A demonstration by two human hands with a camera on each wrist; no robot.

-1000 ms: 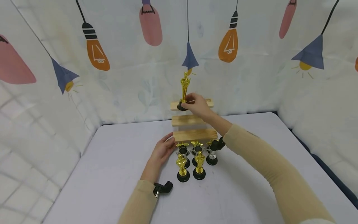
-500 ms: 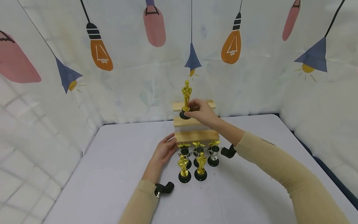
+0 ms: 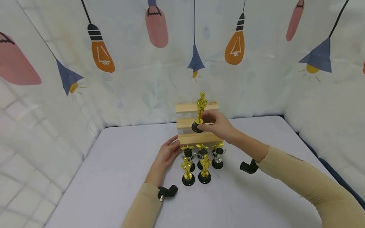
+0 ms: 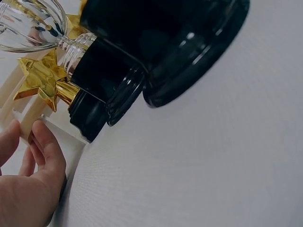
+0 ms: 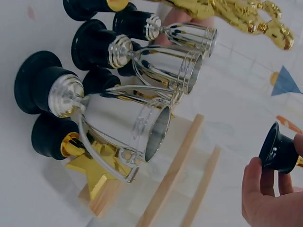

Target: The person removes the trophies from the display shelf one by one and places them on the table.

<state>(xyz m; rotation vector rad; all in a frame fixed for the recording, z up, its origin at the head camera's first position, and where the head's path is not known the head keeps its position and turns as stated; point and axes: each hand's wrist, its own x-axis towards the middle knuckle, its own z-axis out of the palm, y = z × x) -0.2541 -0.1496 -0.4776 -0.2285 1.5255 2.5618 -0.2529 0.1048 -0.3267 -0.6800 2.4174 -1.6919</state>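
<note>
My right hand [image 3: 219,126] pinches the black base of a gold figure trophy [image 3: 201,106] and holds it upright in the air, before the middle step of a three-tier wooden display stand [image 3: 196,138]. In the right wrist view that black base [image 5: 278,149] sits between thumb and fingers. My left hand [image 3: 166,154] grips the left end of the stand's lowest step; the left wrist view shows thumb and fingertips on the wood [image 4: 32,116]. Two more gold figure trophies [image 3: 205,166] stand in front of the stand. Behind them are silver cup trophies [image 3: 218,155] and gold star trophies [image 5: 102,165].
A white cloth-covered table [image 3: 128,164] spreads around the stand and trophies. Printed fabric walls [image 3: 137,82] enclose it at the back and sides. The standing trophies are packed closely against the stand's front.
My right hand has brought the gold figure trophy down and to the right, from in front of the top step to in front of the middle one. The left hand stays in place.
</note>
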